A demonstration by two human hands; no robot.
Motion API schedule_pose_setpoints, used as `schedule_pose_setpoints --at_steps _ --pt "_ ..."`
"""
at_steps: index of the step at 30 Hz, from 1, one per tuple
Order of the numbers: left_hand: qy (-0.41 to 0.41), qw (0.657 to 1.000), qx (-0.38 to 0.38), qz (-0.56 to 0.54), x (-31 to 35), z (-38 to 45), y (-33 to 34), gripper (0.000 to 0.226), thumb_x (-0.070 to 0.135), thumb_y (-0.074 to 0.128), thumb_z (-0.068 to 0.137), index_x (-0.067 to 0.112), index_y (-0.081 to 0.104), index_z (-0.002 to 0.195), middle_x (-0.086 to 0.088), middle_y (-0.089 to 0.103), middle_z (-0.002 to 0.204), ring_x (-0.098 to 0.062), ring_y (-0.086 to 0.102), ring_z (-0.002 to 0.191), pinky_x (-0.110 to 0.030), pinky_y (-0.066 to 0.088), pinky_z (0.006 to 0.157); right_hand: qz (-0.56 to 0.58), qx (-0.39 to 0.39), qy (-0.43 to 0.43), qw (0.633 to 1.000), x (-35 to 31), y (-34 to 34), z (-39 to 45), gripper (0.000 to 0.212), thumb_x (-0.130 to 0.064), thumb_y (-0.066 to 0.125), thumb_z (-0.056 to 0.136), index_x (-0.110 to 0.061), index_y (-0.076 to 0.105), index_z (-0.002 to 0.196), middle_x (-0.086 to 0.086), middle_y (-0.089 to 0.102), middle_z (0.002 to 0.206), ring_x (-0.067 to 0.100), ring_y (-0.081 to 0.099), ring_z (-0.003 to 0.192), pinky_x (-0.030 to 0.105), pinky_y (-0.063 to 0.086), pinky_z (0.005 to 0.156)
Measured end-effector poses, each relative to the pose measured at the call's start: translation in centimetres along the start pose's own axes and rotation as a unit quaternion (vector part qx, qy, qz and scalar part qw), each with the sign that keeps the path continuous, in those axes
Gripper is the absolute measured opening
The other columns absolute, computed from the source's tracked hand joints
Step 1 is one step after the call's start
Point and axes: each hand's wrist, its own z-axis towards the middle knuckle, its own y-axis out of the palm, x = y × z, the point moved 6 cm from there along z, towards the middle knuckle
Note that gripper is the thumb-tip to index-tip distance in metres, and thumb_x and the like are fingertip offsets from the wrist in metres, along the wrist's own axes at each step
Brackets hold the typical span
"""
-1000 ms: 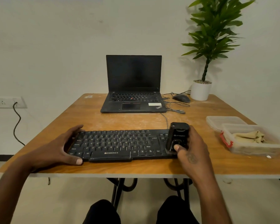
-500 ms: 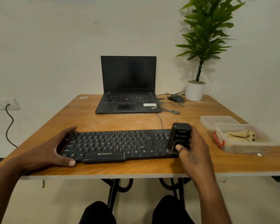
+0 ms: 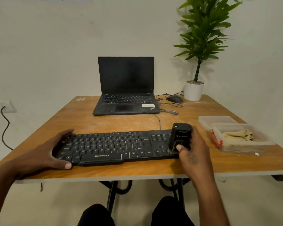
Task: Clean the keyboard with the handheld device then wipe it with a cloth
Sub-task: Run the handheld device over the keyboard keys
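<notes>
Right grip: right hand (image 3: 193,154) wraps its curled fingers round the black, boxy plastic handheld device (image 3: 180,136), thumb pressed on the round button low on its near face.
Left grip: left hand (image 3: 46,154) clamps the keyboard's left end, fingers over the far edge and thumb along the near edge, pinning it to the desk (image 3: 153,170).
Where the device stands: upright on the right end of the long black plastic keyboard (image 3: 114,145), over the number-pad area.
Key relation: all uncleaned keys lie to the left of the device; the keyboard's long axis runs left to right, parallel to the desk's near edge, so the sweep probably goes leftward toward the bracing hand.
Nearer hand: the right one already has the tool.
Keyboard's look: flat, white lettering, a dusty sheen on its keys.
Cloth: crumpled yellowish cloth (image 3: 238,135) lies in a clear lidless plastic box (image 3: 245,146), right of the keyboard, untouched.
</notes>
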Motion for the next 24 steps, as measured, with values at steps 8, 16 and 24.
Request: schedule_pose_setpoints --at_steps 8,16,24 --pt "0.005 1.000 -0.003 -0.004 -0.4 0.1 0.0 0.125 0.062 0.098 0.041 0.067 0.027 0.144 0.016 0.044 0.149 -0.016 0.054 0.127 -0.046 0.050 0.104 -0.032 -0.055 -0.013 0.998 -0.3 2.9 -0.4 0.058 0.011 0.056 0.087 -0.032 0.051 0.127 -0.010 0.064 0.115 -0.007 0.059 0.104 0.010 0.047 0.073" --pt "0.001 1.000 0.007 0.001 -1.0 0.4 -0.3 0.126 0.058 0.100 0.041 0.066 0.028 0.145 0.015 0.044 0.149 -0.017 0.053 0.128 -0.046 0.049 0.101 0.012 0.041 0.022 0.999 2.0 -2.5 0.3 0.064 0.009 0.059 0.089 -0.036 0.049 0.133 -0.011 0.060 0.132 -0.003 0.056 0.113 0.032 0.049 0.093" --pt "-0.008 1.000 0.006 -0.011 -1.9 0.8 -0.4 0.126 0.048 0.103 0.044 0.063 0.031 0.146 0.011 0.046 0.149 -0.024 0.055 0.127 -0.051 0.052 0.098 -0.006 -0.008 -0.006 1.000 1.0 0.6 0.3 0.065 0.022 0.049 0.083 -0.029 0.054 0.124 -0.008 0.066 0.108 -0.013 0.061 0.092 0.004 0.048 0.065"
